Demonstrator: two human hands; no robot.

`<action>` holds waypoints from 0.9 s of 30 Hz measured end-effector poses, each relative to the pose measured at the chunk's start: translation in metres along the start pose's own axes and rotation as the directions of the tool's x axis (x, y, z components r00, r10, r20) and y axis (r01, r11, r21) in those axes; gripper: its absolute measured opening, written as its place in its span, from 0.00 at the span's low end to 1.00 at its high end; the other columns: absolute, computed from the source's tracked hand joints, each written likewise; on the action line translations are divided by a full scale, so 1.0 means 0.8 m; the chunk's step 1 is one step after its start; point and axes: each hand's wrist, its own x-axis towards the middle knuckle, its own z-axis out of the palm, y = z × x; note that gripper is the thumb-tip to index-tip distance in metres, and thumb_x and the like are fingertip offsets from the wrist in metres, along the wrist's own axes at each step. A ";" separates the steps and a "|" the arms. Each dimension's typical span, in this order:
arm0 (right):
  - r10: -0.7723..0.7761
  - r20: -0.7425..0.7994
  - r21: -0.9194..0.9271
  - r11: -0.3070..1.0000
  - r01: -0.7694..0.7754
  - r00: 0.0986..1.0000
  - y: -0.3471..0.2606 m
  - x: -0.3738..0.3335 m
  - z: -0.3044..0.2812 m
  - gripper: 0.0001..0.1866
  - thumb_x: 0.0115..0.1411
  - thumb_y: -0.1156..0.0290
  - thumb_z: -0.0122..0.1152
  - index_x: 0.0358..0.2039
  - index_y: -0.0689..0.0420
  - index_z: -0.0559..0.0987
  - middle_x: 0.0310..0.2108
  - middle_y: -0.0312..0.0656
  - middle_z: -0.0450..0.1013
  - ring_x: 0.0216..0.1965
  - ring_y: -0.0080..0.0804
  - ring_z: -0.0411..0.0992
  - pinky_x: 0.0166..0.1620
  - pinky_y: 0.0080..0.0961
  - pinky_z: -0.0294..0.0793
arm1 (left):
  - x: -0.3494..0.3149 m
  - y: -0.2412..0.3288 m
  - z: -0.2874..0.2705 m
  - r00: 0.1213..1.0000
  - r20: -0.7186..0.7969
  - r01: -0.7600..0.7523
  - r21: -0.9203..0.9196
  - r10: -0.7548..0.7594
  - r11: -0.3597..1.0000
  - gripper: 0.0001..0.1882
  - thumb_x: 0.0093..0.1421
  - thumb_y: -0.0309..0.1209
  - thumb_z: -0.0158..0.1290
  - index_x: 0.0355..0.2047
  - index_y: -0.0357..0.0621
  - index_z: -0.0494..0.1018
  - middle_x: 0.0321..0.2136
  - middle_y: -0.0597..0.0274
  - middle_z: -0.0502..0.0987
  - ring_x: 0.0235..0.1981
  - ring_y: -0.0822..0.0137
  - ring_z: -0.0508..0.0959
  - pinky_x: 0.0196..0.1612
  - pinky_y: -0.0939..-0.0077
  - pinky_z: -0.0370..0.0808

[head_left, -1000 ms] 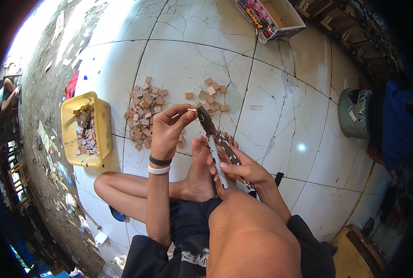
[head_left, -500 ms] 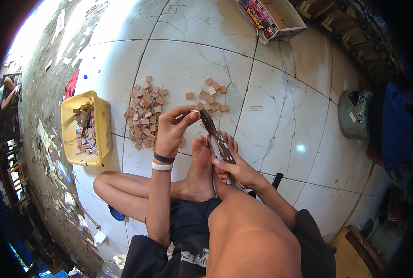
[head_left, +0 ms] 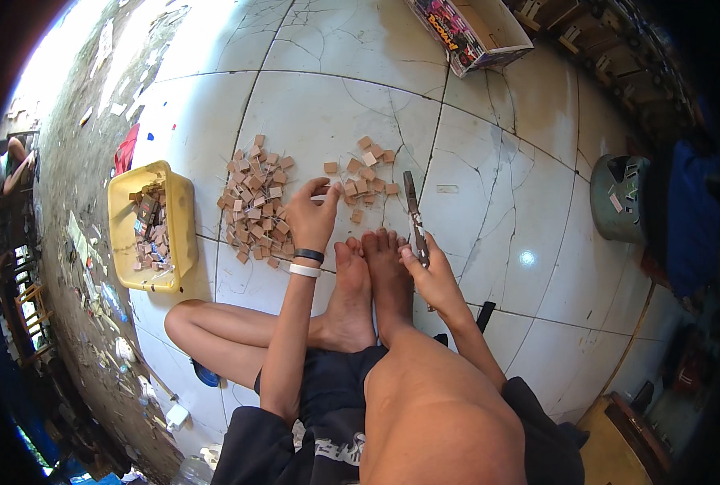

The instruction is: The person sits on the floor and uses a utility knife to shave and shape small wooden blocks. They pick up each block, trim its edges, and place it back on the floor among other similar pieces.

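Observation:
My right hand (head_left: 437, 279) is wrapped around the handles of a pair of dark, white-spotted pliers (head_left: 415, 222), which points away from me above my right foot. My left hand (head_left: 312, 214) is raised between two groups of small brown wooden blocks. Its fingers are loosely curled, the thumb a little apart from the index finger, and I see no block in them. To its left lies a large heap of blocks (head_left: 253, 198), many with thin pale pins sticking out. To its right is a smaller group (head_left: 366, 166), with one block (head_left: 356, 216) nearer my toes.
A yellow plastic tub (head_left: 183, 230) with blocks and scraps stands at the left. An open printed carton (head_left: 489, 56) is at the far right, a green container (head_left: 606, 206) at the right. Cracked white tiles (head_left: 489, 202) form the floor; littered ground (head_left: 81, 210) lies beyond the tub.
The small block my left hand held at the pliers has left its fingers. That hand moved slightly left; my right hand drew the pliers away to the right, and their handles came together.

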 end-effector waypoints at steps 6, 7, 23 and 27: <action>0.014 0.042 0.030 0.999 -0.015 0.999 0.004 0.005 -0.008 0.23 0.71 0.66 0.60 0.62 0.63 0.71 0.44 0.48 0.79 0.47 0.42 0.79 0.56 0.36 0.75 | 0.018 -0.013 -0.032 0.976 -0.163 -0.103 0.250 0.147 0.963 0.11 0.62 0.31 0.62 0.43 0.41 0.85 0.36 0.52 0.87 0.35 0.57 0.87 0.41 0.63 0.82; 0.011 0.048 0.033 0.999 -0.013 0.999 0.004 0.006 -0.009 0.23 0.71 0.66 0.60 0.62 0.63 0.71 0.44 0.48 0.79 0.47 0.42 0.79 0.56 0.36 0.75 | 0.029 -0.015 -0.038 0.955 -0.194 -0.156 0.316 0.225 0.936 0.11 0.62 0.30 0.62 0.44 0.41 0.84 0.37 0.52 0.87 0.36 0.56 0.87 0.42 0.62 0.82; -0.061 0.120 0.040 0.998 0.056 0.991 -0.022 0.001 0.003 0.25 0.72 0.66 0.60 0.65 0.61 0.70 0.45 0.47 0.80 0.46 0.39 0.79 0.53 0.34 0.76 | 0.042 0.028 -0.066 0.996 0.083 0.062 -0.521 -0.022 0.852 0.16 0.70 0.33 0.61 0.56 0.43 0.80 0.40 0.67 0.83 0.53 0.68 0.82 0.52 0.73 0.78; -0.155 0.181 0.100 0.985 0.139 0.971 -0.029 -0.007 0.018 0.29 0.72 0.68 0.60 0.69 0.63 0.66 0.47 0.48 0.79 0.52 0.42 0.78 0.60 0.38 0.72 | 0.001 0.043 -0.048 0.969 0.213 0.248 -0.828 -0.127 0.504 0.16 0.73 0.32 0.58 0.58 0.41 0.74 0.46 0.63 0.82 0.56 0.57 0.82 0.57 0.58 0.82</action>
